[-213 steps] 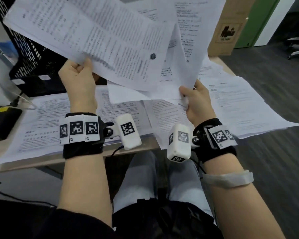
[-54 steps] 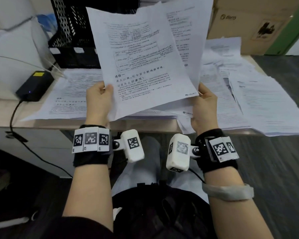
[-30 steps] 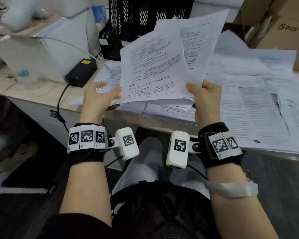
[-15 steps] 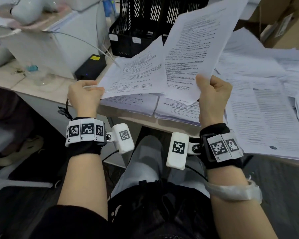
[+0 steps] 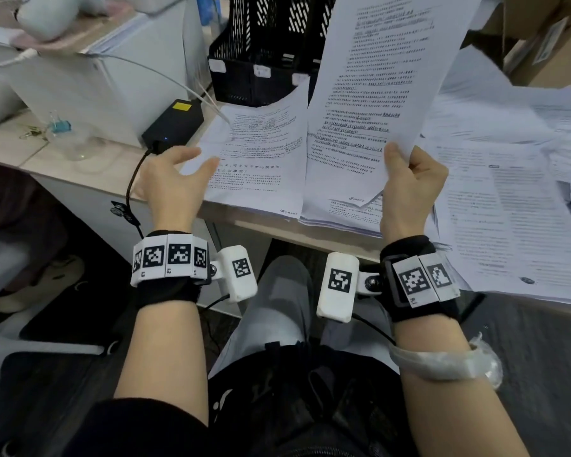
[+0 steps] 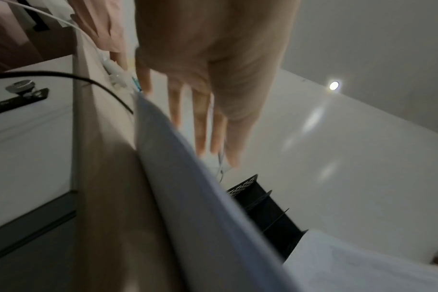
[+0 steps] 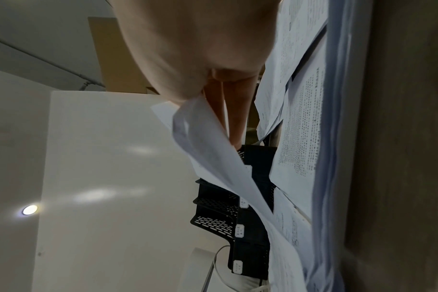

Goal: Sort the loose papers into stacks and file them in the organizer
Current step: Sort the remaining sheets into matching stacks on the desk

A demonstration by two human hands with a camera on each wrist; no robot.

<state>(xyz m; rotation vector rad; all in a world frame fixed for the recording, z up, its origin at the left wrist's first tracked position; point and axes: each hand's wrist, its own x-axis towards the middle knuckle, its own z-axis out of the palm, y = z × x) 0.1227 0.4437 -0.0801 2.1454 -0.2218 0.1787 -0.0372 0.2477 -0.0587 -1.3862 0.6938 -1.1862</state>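
My right hand [image 5: 406,179] grips a printed sheaf of papers [image 5: 376,94] by its lower edge and holds it upright above the desk; in the right wrist view the papers [image 7: 213,142] bend away below my thumb. My left hand [image 5: 175,179] hovers open, fingers spread, at the left edge of a printed sheet [image 5: 261,153] lying on the desk stack; the straight fingers [image 6: 200,122] hold nothing. The black mesh organizer [image 5: 261,51] stands at the back of the desk, partly hidden behind the raised papers.
Loose printed papers [image 5: 515,199] cover the right half of the desk. A black power adapter [image 5: 173,125] with its cable lies left of the stack, beside a white box [image 5: 96,80]. Cardboard boxes [image 5: 548,37] stand at the back right.
My left hand has let go of the front sheet, which now lies flat on the left desk stack, and has opened. My right hand still holds the other papers upright.
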